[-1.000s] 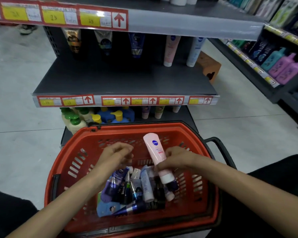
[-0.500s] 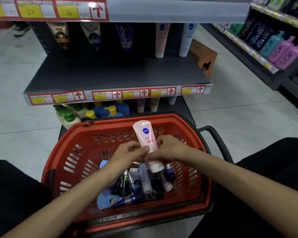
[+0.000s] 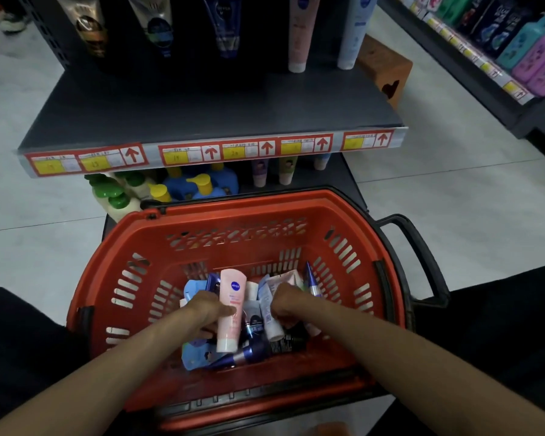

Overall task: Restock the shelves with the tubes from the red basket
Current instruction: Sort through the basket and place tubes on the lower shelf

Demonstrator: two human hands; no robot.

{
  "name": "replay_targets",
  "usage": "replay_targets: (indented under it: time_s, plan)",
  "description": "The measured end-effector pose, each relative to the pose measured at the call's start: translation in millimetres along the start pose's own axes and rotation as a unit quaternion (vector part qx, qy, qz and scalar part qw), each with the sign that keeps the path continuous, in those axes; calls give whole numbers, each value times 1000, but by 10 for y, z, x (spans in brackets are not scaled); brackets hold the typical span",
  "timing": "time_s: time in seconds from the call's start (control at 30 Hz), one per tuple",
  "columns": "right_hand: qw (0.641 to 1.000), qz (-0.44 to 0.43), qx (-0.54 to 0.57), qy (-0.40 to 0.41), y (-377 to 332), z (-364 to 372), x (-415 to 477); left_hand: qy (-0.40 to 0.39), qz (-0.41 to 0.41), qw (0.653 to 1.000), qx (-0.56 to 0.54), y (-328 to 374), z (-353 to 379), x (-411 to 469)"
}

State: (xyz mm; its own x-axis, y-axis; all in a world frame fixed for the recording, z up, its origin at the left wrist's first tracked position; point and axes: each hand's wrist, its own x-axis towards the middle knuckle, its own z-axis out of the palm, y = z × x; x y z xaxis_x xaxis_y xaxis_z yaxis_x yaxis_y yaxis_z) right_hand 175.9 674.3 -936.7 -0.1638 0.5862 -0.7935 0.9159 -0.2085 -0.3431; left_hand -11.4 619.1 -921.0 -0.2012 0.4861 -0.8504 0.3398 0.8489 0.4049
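Pink tube [image 3: 230, 309] now clasped in my left grip [image 3: 206, 313], right grip [image 3: 285, 302] off it, in basket [image 3: 233, 204], hold unclear

Shop, toiletries aisle: shelves [image 3: 202, 105] w/ price labels [image 3: 183, 156], stocked bottles [image 3: 530, 42], red shopping basket [image 3: 233, 204].

NIVEA reads in a blue round badge on the pink tube [image 3: 230, 313] and on a dark blue tube [image 3: 222, 26] on the shelf [image 3: 202, 102]. Red up-arrows mark the price labels [image 3: 211, 152]; their numbers are blurred.
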Motion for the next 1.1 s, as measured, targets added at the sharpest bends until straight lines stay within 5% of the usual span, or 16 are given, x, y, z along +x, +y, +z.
replay_targets:
  time_s: [0.17, 0.43, 0.8, 1.1]
  plan:
    - [995, 22, 28, 90, -178, 371, 174, 20, 6, 998, 51, -145, 62, 188]
    - [984, 91, 118, 96, -311, 641, 169, 42, -23, 999, -5, -283, 1, 333]
    - [988, 54, 6, 143, -270, 424, 182, 85, -36, 991, -99, -257, -20, 207]
    - [987, 52, 144, 45, -71, -295, -195, 125, 119, 985, 9, 63, -98, -57]
